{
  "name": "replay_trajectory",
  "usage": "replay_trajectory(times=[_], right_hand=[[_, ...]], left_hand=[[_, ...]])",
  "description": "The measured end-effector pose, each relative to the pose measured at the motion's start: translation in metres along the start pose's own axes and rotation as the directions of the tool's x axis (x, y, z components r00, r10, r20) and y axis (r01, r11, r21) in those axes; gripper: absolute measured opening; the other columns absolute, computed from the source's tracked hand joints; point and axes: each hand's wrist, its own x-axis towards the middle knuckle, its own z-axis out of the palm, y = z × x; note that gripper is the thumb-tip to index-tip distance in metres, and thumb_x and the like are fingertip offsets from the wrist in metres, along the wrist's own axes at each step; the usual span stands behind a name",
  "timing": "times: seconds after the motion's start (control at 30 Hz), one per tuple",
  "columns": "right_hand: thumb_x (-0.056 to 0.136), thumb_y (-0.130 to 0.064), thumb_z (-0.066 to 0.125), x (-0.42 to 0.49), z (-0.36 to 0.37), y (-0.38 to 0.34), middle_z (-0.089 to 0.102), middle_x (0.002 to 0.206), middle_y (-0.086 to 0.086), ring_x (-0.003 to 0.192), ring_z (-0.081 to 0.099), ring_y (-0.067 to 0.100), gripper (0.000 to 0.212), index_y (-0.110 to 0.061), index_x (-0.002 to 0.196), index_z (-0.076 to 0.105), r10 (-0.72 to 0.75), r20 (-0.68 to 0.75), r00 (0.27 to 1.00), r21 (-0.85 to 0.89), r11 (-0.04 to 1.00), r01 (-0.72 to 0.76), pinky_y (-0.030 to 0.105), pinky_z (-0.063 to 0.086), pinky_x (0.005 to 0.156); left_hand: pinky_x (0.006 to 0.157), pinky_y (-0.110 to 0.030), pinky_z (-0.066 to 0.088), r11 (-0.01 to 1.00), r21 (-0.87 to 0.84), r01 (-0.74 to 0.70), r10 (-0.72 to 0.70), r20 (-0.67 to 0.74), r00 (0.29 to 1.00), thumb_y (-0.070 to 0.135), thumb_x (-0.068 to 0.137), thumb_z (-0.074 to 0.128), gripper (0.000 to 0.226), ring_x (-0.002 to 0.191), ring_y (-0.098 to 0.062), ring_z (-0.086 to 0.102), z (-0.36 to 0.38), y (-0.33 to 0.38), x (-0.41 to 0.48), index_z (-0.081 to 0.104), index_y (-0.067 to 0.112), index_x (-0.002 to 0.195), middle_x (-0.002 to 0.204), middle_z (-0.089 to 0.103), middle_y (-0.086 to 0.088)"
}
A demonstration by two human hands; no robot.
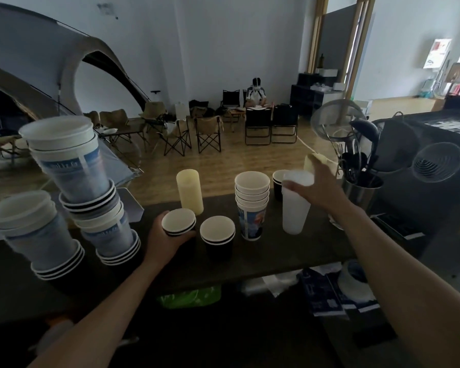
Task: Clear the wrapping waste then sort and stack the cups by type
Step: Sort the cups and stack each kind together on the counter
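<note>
A: What's on the counter point(271, 251)?

B: Far left, big mixed stacks point(85, 181), unsorted. Right of centre is the clear cup stack point(294, 213), upright. The right hand point(319, 188) has thumb & fingers curled on its top rim.

A: And the left hand point(165, 235)?

B: Fingers wrapped round a short black cup stack point(178, 225), also upright. Its match, a second black stack point(217, 235), stands just to the right. Left hand's nearer, so it prob. nests there.

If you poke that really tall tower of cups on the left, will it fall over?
Probably, yes. The tall tower of cups looks tilted, with its top further left than its base, so a poke would likely tip it. The cups look like thin paper, so the tower is probably light and would not resist much. They seem loosely nested, so it may come apart as it falls.
</note>
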Motion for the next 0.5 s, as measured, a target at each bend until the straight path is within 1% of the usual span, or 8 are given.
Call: replay_trajectory(times=[0.1, 0.13, 0.2, 0.27, 0.33, 0.37, 0.43, 0.5], right_hand=[[0.085, -0.054, 0.066, -0.006, -0.004, -0.033, 0.048, 0.144, 0.005, 0.132, 0.045, 0.025, 0.075, -0.017, 0.144, 0.04, -0.157, -0.291, 0.944, 0.023, 0.985, 0.171, 0.042, 0.038, 0.104], [0.087, -0.052, 0.064, -0.008, -0.004, -0.047, 0.056, 0.136, 0.002, 0.125, 0.052, 0.021, 0.064, -0.017, 0.138, 0.048, -0.211, -0.364, 0.907, 0.059, 0.967, 0.248, 0.04, 0.043, 0.101], [0.089, -0.047, 0.062, -0.015, -0.003, -0.08, 0.065, 0.119, -0.007, 0.109, 0.062, 0.01, 0.046, -0.02, 0.125, 0.058, -0.288, -0.393, 0.873, 0.164, 0.913, 0.375, 0.035, 0.052, 0.091], [0.092, -0.038, 0.062, -0.027, -0.001, -0.11, 0.067, 0.104, -0.015, 0.093, 0.064, -0.005, 0.032, -0.019, 0.118, 0.063, -0.364, -0.313, 0.877, 0.243, 0.862, 0.444, 0.018, 0.053, 0.078], [0.094, -0.029, 0.062, -0.04, 0.005, -0.13, 0.066, 0.096, -0.016, 0.084, 0.062, -0.013, 0.025, -0.017, 0.115, 0.066, -0.433, -0.193, 0.88, 0.246, 0.847, 0.471, 0.006, 0.047, 0.071], [0.094, -0.028, 0.062, -0.047, 0.01, -0.136, 0.067, 0.095, -0.014, 0.083, 0.062, -0.01, 0.024, -0.017, 0.115, 0.067, -0.452, -0.131, 0.883, 0.229, 0.852, 0.47, 0.007, 0.048, 0.071], [0.094, -0.027, 0.061, -0.06, 0.025, -0.137, 0.069, 0.093, -0.008, 0.083, 0.064, 0.002, 0.02, -0.019, 0.11, 0.068, -0.426, 0.007, 0.905, 0.141, 0.896, 0.42, 0.018, 0.052, 0.072], [0.092, -0.024, 0.058, -0.069, 0.046, -0.125, 0.067, 0.081, -0.002, 0.074, 0.063, 0.012, 0.01, -0.017, 0.091, 0.065, -0.313, 0.184, 0.932, 0.037, 0.949, 0.312, 0.028, 0.053, 0.065]], left_hand=[[0.077, -0.013, 0.042, 0.995, -0.02, -0.1, 0.097, -0.102, 0.99, 0.019, 0.066, 0.09, 0.073, 0.107, -0.016, 0.057, -0.008, 0.04, 0.006, 0.052, 0.011, 0.127, 0.116, 0.059, 0.002], [0.079, -0.011, 0.04, 0.989, -0.021, -0.149, 0.146, -0.101, 0.984, 0.019, 0.068, 0.088, 0.076, 0.108, -0.012, 0.053, -0.011, 0.055, 0.01, 0.048, 0.012, 0.132, 0.118, 0.056, 0.005], [0.09, -0.015, 0.039, 0.973, -0.057, -0.222, 0.218, -0.069, 0.973, 0.023, 0.073, 0.085, 0.089, 0.117, -0.006, 0.045, -0.019, 0.084, 0.016, 0.035, 0.016, 0.146, 0.13, 0.046, 0.009], [0.092, -0.016, 0.042, 0.967, -0.093, -0.239, 0.24, 0.004, 0.971, 0.031, 0.074, 0.083, 0.09, 0.119, -0.004, 0.046, -0.024, 0.106, 0.02, 0.033, 0.022, 0.149, 0.136, 0.045, 0.01], [0.085, -0.009, 0.047, 0.968, -0.115, -0.224, 0.237, 0.114, 0.965, 0.033, 0.074, 0.081, 0.077, 0.115, -0.007, 0.052, -0.025, 0.117, 0.021, 0.045, 0.023, 0.142, 0.126, 0.055, 0.011], [0.08, -0.005, 0.047, 0.969, -0.116, -0.217, 0.234, 0.162, 0.959, 0.031, 0.075, 0.081, 0.073, 0.114, -0.009, 0.054, -0.023, 0.118, 0.019, 0.049, 0.021, 0.139, 0.12, 0.057, 0.013], [0.075, 0.001, 0.043, 0.974, -0.096, -0.207, 0.224, 0.232, 0.946, 0.028, 0.073, 0.083, 0.075, 0.116, -0.007, 0.051, -0.013, 0.112, 0.012, 0.047, 0.022, 0.139, 0.119, 0.055, 0.018], [0.082, -0.002, 0.043, 0.977, -0.106, -0.186, 0.21, 0.298, 0.931, 0.03, 0.068, 0.085, 0.084, 0.119, -0.005, 0.049, -0.003, 0.099, 0.002, 0.042, 0.029, 0.139, 0.12, 0.053, 0.024]])
